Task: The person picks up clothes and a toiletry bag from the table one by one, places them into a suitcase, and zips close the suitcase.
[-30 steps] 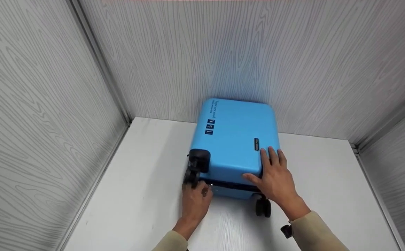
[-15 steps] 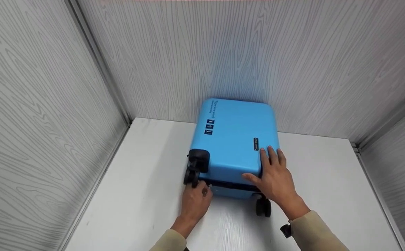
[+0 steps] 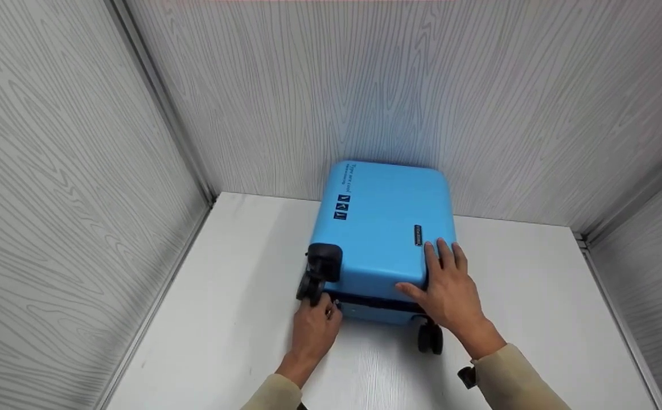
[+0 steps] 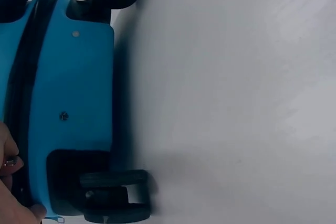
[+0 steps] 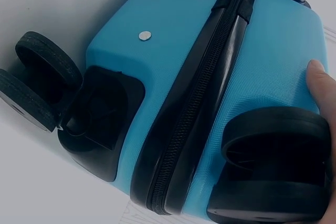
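A blue hard-shell suitcase (image 3: 387, 210) lies on its side, its wheeled end facing me. My left hand (image 3: 315, 327) is at the near left corner, just below a black caster wheel (image 3: 311, 286). Its fingers pinch a small metal zipper pull (image 4: 9, 162), mostly hidden by them in the left wrist view. The zipper (image 5: 194, 100) runs between black edge strips around the middle of the case, and its teeth look joined in the right wrist view. My right hand (image 3: 453, 293) rests with spread fingers on the near right corner of the upper shell.
The suitcase lies on a white surface (image 3: 239, 319), close to the grey wood-grain back panel (image 3: 387, 85). Similar panels stand at the left (image 3: 52, 199) and right (image 3: 644, 285). Another caster wheel (image 3: 430, 339) sticks out at the near right, below my right hand.
My left hand has shifted slightly left along the near end with the zipper pull, and the caster wheel above it has swivelled a little. My right hand and the suitcase stay put.
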`<state>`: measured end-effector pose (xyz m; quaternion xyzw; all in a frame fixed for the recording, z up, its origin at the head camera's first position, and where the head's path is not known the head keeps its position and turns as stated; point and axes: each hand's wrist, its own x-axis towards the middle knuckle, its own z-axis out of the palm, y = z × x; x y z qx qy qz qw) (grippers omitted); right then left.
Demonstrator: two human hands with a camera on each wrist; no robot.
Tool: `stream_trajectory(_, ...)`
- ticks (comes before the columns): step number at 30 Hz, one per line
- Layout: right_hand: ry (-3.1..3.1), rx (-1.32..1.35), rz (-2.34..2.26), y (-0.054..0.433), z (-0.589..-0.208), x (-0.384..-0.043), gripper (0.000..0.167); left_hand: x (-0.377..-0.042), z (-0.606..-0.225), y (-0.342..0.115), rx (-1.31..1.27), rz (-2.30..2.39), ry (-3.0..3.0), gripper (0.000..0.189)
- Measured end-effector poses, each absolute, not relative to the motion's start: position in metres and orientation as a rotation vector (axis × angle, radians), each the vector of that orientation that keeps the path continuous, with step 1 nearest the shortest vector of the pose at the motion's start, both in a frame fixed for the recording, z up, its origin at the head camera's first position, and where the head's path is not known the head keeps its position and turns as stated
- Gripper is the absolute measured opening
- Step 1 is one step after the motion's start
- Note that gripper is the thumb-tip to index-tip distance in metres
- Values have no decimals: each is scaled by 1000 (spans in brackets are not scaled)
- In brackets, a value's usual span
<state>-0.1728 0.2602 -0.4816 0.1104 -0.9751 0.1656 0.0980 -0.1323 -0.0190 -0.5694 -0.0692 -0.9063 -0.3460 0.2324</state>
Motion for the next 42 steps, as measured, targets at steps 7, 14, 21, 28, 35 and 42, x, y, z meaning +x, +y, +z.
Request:
stream_trajectory(7, -2905, 315, 507, 263, -483, -172, 110, -133, -572, -26, -123, -1106, -2523, 22)
stream_trajectory(14, -2902, 308, 514, 266, -485, -171, 110, -140, -570, -37, 19, -1138, -2489, 19)
stream_trajectory(21, -2867, 319, 506, 267, -485, -170, 108, -143, -569, -42, 110, -1241, -2454, 39)
stream_trajectory(28, -2900, 298, 507, 269, -483, -169, 110, -150, -568, -48, 118, -1263, -2451, 39)
stream_trajectory(35, -2892, 308, 515, 264, -484, -172, 109, -153, -566, -65, 79, -1311, -2488, 29)
stream_trajectory(42, -2883, 315, 524, 259, -482, -171, 108, -164, -569, -79, -35, -1114, -2497, 24)
